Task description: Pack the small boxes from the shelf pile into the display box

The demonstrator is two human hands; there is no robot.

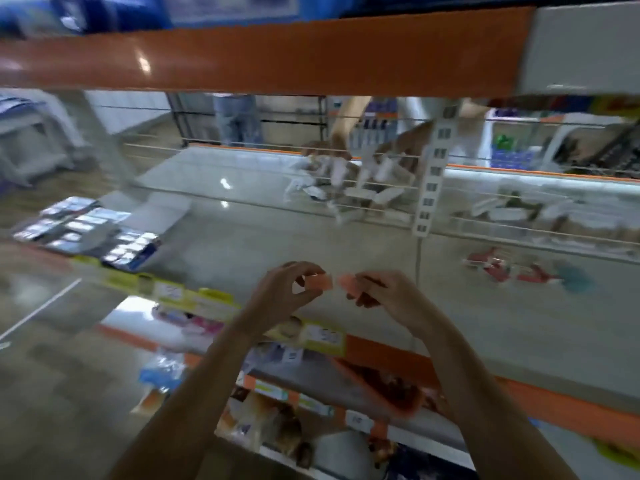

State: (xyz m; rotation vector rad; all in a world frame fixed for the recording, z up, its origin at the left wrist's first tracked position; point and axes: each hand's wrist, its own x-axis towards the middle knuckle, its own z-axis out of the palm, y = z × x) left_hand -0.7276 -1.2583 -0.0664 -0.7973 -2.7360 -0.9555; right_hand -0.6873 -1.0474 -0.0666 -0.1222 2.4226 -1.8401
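Forearms rise from the frame bottom; we note both hands over the shelf front edge. Our left hand (pixel 287 289) pinches a small pink box (pixel 318 283) between thumb and fingertips; our right hand (pixel 375 295) grips a second pink box (pixel 348 281). The two boxes sit nearly end to end, long axes roughly horizontal, each pointing toward the other. Below the right wrist lies the orange display box (pixel 388 389), tilted, mouth facing up-left; we judge the right hand nearer it. Red packets (pixel 502 268) remain on the shelf (pixel 311 233), well right.
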